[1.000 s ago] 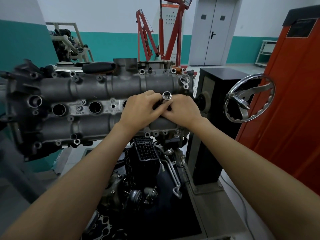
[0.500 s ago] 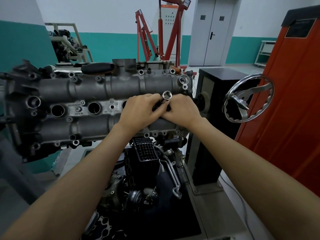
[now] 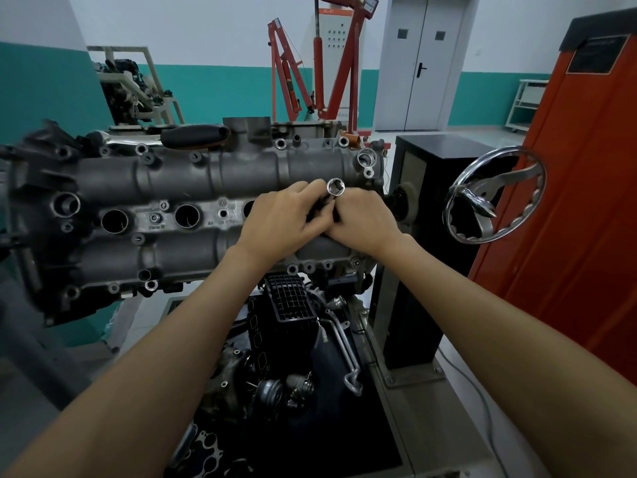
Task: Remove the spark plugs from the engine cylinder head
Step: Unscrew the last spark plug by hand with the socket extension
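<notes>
Both hands meet over the right end of the cylinder head (image 3: pixel 179 188). The left hand (image 3: pixel 279 220) and the right hand (image 3: pixel 365 220) curl their fingers round a dark tool body between them, and its shiny socket (image 3: pixel 335 187) pokes up just above the knuckles, open end toward the camera. What lies under the tool is hidden by the hands, so no spark plug can be seen. Left of the hands, two round plug wells (image 3: pixel 187 215) in the head's middle strip gape dark. A black-handled tool (image 3: pixel 194 135) lies along the head's far edge. To the right stands a chrome handwheel (image 3: pixel 496 194) on a black stand (image 3: pixel 424 215), beside an orange cabinet (image 3: pixel 579 188).
</notes>
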